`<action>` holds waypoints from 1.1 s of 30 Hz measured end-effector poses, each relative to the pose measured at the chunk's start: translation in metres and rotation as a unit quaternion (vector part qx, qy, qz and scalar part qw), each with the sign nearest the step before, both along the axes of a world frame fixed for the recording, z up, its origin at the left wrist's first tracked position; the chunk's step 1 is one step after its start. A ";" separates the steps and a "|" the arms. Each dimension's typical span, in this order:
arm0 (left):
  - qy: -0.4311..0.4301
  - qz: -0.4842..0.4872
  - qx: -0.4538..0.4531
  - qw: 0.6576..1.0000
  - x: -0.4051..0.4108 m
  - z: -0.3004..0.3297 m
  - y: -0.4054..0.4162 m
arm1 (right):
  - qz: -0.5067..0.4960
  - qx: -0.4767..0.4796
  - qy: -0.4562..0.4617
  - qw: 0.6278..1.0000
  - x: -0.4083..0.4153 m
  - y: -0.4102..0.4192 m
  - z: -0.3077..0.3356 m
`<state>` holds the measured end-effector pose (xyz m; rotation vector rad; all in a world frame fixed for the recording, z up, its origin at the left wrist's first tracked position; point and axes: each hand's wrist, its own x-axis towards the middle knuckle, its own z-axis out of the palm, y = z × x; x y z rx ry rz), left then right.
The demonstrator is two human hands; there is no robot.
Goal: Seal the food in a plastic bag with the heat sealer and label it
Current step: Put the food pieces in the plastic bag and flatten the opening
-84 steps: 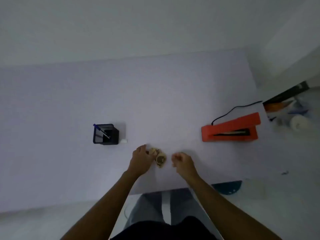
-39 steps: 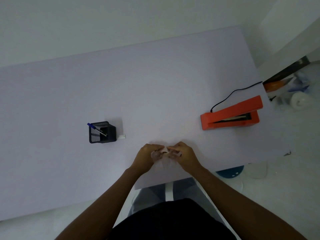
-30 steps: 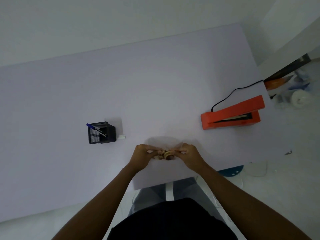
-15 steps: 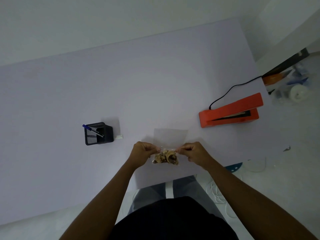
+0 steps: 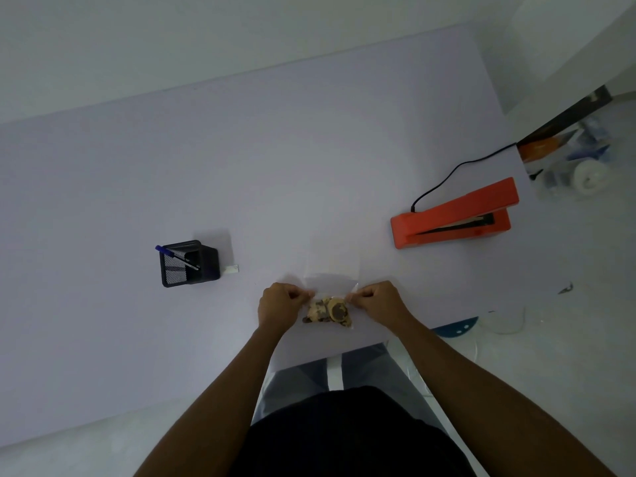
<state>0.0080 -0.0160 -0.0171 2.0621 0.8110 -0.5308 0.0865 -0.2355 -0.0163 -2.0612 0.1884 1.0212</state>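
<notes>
With the pen holder [image 5: 188, 263] standing toward the tabletop's [image 5: 103, 187] left side, I note my left hand [image 5: 280, 305] and right hand [image 5: 373, 302] each pinched on a side of the plastic bag [image 5: 331, 297] near the front edge, food [image 5: 328, 310] inside. Bag unsealed; next, carry its mouth to the open heat sealer [image 5: 454, 215] at right. No legible writing.

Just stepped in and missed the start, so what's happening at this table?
A person is holding a clear plastic bag with food inside, the left hand and right hand each pinching a side near its top. The orange heat sealer sits unused to the right, its arm raised. A pen stands in the black holder on the left.
</notes>
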 end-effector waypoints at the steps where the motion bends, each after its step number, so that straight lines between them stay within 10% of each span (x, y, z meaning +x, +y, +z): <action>1: 0.005 0.005 0.010 1.000 0.000 0.001 -0.001 | 0.003 -0.009 0.001 1.000 0.001 0.001 0.000; 22: 0.019 0.039 0.077 0.996 0.014 0.009 -0.013 | 0.039 -0.138 0.055 0.988 0.021 0.004 0.004; 33: -0.075 -0.094 0.107 0.987 0.018 0.012 -0.028 | 0.050 -0.061 -0.129 0.989 0.006 0.004 -0.003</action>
